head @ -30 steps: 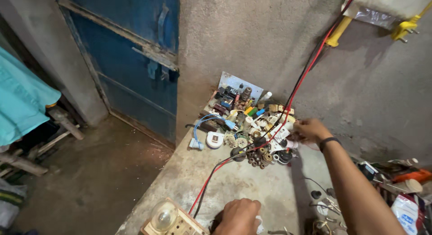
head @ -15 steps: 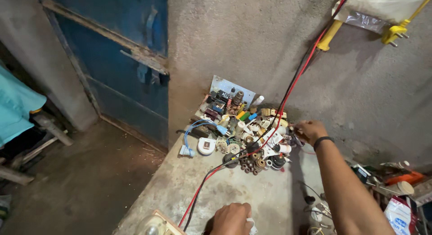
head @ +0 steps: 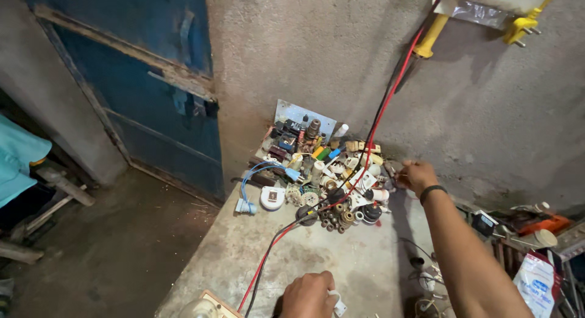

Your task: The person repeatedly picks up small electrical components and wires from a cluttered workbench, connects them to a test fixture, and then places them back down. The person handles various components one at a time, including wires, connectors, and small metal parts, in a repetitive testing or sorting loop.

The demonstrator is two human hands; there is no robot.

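Observation:
My right hand (head: 416, 175) reaches to the right edge of a heap of small electronic parts (head: 323, 172) on a concrete bench (head: 341, 263); its fingers are curled at the heap, and what they pinch is too small to tell. My left hand (head: 309, 295) rests near the bench's front edge, closed around a small white part (head: 336, 302). A red and a black wire (head: 365, 141) run from the wall down across the heap, ending between my left hand and a beige box (head: 207, 306).
A blue metal door (head: 140, 80) stands left of the bench, above a dirt floor (head: 109, 257). Yellow plugs (head: 518, 27) hang on the rough wall. Tools and a white packet (head: 539, 278) crowd the right side.
The view has swung slightly left and down. My right hand stays at the right edge of the heap; my left hand stays at the front of the bench.

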